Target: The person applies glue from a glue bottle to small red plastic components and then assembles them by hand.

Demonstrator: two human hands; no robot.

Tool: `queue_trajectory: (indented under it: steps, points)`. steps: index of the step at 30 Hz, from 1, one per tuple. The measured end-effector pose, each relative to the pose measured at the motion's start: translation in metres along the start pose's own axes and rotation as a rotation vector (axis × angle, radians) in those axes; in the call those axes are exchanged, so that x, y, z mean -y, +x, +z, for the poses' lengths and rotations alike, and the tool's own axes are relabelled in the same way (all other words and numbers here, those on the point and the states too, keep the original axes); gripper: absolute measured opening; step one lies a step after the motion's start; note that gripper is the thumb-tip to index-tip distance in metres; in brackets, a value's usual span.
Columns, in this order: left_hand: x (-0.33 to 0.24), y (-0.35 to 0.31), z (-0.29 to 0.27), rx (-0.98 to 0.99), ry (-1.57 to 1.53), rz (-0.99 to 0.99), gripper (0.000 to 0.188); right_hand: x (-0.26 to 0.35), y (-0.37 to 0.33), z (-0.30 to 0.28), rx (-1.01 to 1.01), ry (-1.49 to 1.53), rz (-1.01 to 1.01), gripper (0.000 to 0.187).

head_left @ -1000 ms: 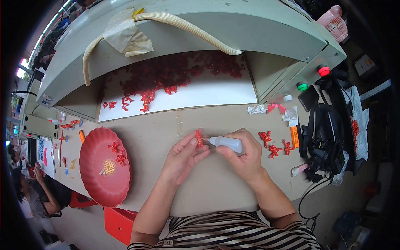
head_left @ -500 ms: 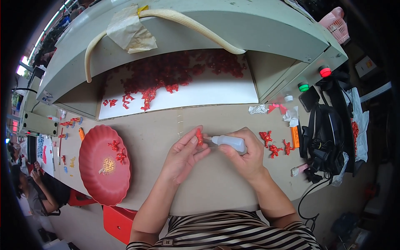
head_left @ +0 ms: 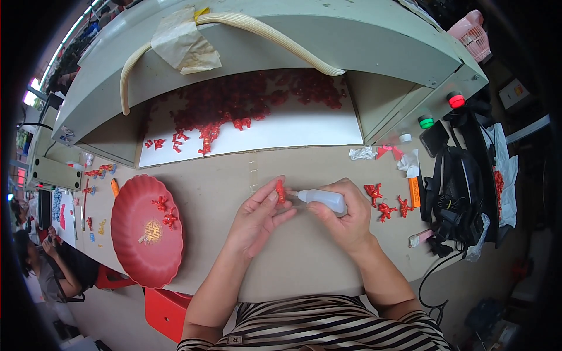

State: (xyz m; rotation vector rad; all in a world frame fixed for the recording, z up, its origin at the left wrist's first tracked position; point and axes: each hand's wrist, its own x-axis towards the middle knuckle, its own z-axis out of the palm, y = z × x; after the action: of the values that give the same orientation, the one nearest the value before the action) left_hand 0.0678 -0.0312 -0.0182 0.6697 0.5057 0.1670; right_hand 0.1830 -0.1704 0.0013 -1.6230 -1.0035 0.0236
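Note:
Between the thumb and fingers of my left hand [head_left: 254, 221] is a small red figurine [head_left: 281, 191], held upright over the middle of the table. My right hand [head_left: 346, 212] grips a small translucent squeeze bottle [head_left: 325, 200] on its side. The bottle's thin nozzle points left and its tip is at or very near the figurine; whether they touch I cannot tell. Several similar red figurines [head_left: 386, 211] lie on the table just right of my right hand. Left of my hands, a scalloped red dish [head_left: 126, 234] holds a few more small red pieces [head_left: 169, 220].
A grey cabinet [head_left: 386, 41] spans the far side, with many red pieces [head_left: 222, 105] on its white-lined shelf. At right are an orange box cutter [head_left: 414, 192], crumpled tissue [head_left: 363, 153] and a black bag [head_left: 459, 181]. A red stool [head_left: 161, 313] stands below left; another person [head_left: 52, 263] sits farther left.
Almost nothing differs. Both hands, the figurine and the bottle keep practically the same position.

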Motion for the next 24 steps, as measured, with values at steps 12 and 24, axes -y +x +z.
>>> queue_trajectory:
  steps: [12, 24]
  points:
    - [-0.0005, -0.0003, 0.0012, -0.008, -0.002, -0.002, 0.035, -0.0001, 0.0003, -0.0004, 0.004, -0.011, -0.001, 0.025]
    - [0.0012, -0.0009, -0.0002, -0.006, 0.012, -0.004, 0.036, 0.0, -0.0009, 0.0022, 0.002, -0.015, -0.022, 0.024]
